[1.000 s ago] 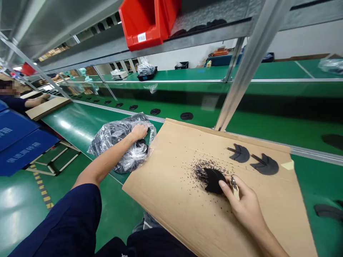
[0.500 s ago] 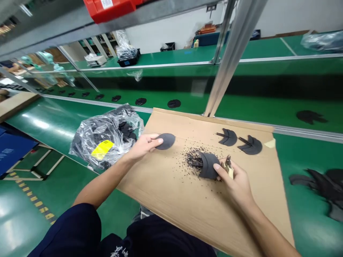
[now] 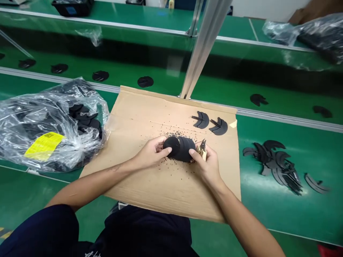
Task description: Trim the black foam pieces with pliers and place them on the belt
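My left hand (image 3: 153, 151) pinches a round flat black disc (image 3: 171, 144) between thumb and fingers. Against its right side lies a curved black plastic piece (image 3: 185, 149), gripped by the thumb and fingers of my right hand (image 3: 210, 165). The same right hand also keeps a pair of nippers (image 3: 203, 148) in its palm, jaws pointing up. Under both hands, small black scraps (image 3: 171, 168) are scattered over a cardboard sheet (image 3: 139, 180). Two crescent-shaped black pieces with thin stems, one nearer (image 3: 219, 126) and one beside it (image 3: 201, 120), rest at the sheet's far right.
A clear plastic bag (image 3: 66, 142) of black parts, with a yellow label, sits on the left. Loose black parts (image 3: 276, 164) are heaped on the green bench at right. Behind the cardboard, a metal post (image 3: 205, 50) rises beside a green strip carrying spaced black discs (image 3: 145, 81).
My left hand has brought the disc rightward up to the curved piece, and the two now touch or overlap. The view has swung right and down. My right hand still holds piece and nippers.
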Demonstrator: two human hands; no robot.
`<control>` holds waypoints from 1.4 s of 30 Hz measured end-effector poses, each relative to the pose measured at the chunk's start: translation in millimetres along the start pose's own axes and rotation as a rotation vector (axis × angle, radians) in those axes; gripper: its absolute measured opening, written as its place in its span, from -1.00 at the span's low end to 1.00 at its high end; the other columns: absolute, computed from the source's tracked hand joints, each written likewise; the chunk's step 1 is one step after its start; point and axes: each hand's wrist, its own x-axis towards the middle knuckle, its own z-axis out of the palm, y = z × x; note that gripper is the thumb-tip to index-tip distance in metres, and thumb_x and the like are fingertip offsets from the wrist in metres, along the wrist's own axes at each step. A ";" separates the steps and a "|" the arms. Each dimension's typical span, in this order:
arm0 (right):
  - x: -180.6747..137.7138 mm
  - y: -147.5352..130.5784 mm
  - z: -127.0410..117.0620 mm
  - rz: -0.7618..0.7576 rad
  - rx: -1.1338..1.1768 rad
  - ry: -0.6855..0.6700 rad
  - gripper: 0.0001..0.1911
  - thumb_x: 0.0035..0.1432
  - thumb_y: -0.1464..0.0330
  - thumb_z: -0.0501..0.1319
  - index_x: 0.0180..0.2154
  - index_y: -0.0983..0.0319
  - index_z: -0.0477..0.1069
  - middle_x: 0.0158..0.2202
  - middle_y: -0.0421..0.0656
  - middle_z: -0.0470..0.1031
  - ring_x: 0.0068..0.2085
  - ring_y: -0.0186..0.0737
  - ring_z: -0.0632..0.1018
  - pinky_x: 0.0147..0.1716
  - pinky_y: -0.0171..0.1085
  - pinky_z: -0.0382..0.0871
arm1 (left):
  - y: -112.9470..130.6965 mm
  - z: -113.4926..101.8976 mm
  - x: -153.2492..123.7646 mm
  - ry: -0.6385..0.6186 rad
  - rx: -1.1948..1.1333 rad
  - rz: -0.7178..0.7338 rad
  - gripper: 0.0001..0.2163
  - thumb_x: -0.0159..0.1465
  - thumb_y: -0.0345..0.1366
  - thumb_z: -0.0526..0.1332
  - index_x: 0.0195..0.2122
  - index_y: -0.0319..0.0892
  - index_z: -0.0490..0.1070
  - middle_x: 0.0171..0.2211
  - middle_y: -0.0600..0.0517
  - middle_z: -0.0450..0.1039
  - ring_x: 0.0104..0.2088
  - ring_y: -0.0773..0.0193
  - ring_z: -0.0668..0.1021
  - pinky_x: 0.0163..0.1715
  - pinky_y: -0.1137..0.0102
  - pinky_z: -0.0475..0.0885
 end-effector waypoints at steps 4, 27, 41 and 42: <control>0.3 1.0 -0.8 0.013 -0.039 -0.036 -0.59 0.06 0.03 0.36 -0.43 0.15 0.26 -0.54 -0.33 0.19 -0.51 -0.34 0.28 -0.50 -0.30 0.23 | -3.6 -5.0 1.8 -0.003 -0.004 -0.042 -0.73 0.19 -0.12 0.33 -0.24 -0.18 0.39 -0.40 0.06 0.47 -0.47 0.40 0.46 -0.54 0.52 0.33; 2.8 1.5 -1.2 -0.085 -0.093 0.034 -0.58 0.08 0.11 0.38 -0.50 0.16 0.20 -0.57 -0.35 0.10 -0.52 -0.37 0.17 -0.49 -0.31 0.09 | -4.9 -15.0 3.2 0.182 0.040 0.295 -0.78 0.18 -0.29 0.39 -0.33 -0.18 0.34 -0.42 0.13 0.40 -0.44 0.43 0.44 -0.43 0.53 0.37; -4.4 0.9 5.8 -0.087 -0.071 -0.094 -0.57 0.14 0.08 0.37 -0.47 0.16 0.21 -0.58 -0.34 0.18 -0.52 -0.36 0.23 -0.51 -0.31 0.11 | -8.5 -12.8 1.5 0.136 0.026 0.396 -0.77 0.24 -0.22 0.39 -0.36 -0.21 0.37 -0.25 0.01 0.40 -0.20 0.33 0.49 -0.30 0.51 0.44; -4.3 0.5 5.6 -0.093 -0.078 -0.095 -0.58 0.15 0.09 0.36 -0.47 0.16 0.21 -0.57 -0.34 0.18 -0.52 -0.36 0.23 -0.51 -0.31 0.10 | -8.0 -13.4 1.7 0.118 0.019 0.389 -0.77 0.25 -0.21 0.39 -0.36 -0.21 0.37 -0.23 0.00 0.40 -0.18 0.33 0.49 -0.29 0.50 0.45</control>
